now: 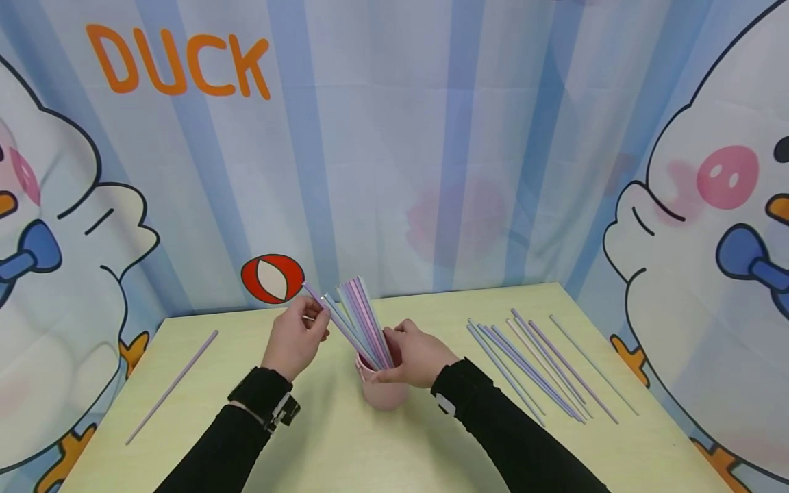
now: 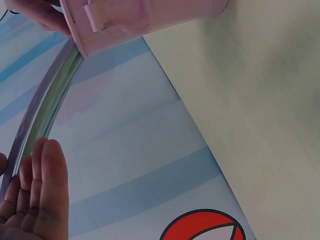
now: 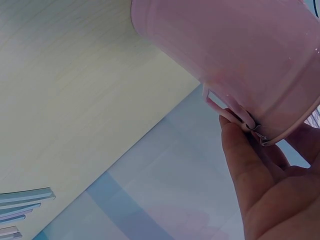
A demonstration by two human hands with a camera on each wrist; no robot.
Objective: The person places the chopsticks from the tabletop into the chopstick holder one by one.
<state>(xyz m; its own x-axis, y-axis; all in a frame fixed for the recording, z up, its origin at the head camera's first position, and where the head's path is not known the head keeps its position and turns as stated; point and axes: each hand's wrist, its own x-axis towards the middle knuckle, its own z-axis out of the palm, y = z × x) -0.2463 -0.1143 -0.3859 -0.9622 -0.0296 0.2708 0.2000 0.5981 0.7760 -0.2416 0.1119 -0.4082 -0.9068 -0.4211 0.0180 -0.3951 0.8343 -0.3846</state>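
A small pink bucket (image 1: 385, 396) stands on the table, holding a bundle of thin pastel straws (image 1: 368, 316) that lean to the left. My left hand (image 1: 297, 337) pinches a purple straw (image 1: 337, 317) near its upper end; its lower end is inside the bucket. A pale green straw (image 2: 52, 102) runs alongside it in the left wrist view. On the other side, my right hand (image 1: 420, 356) grips the bucket at its rim. The right wrist view shows fingers (image 3: 245, 160) of that hand at a folded handle on the bucket wall (image 3: 225, 50).
One purple straw (image 1: 172, 387) lies alone on the left of the table (image 1: 320, 445). Several loose straws (image 1: 530, 370) in blue, purple, pink and green lie spread on the right. A striped curtain (image 1: 394, 150) with cartoon ducks hangs right behind the table's far edge.
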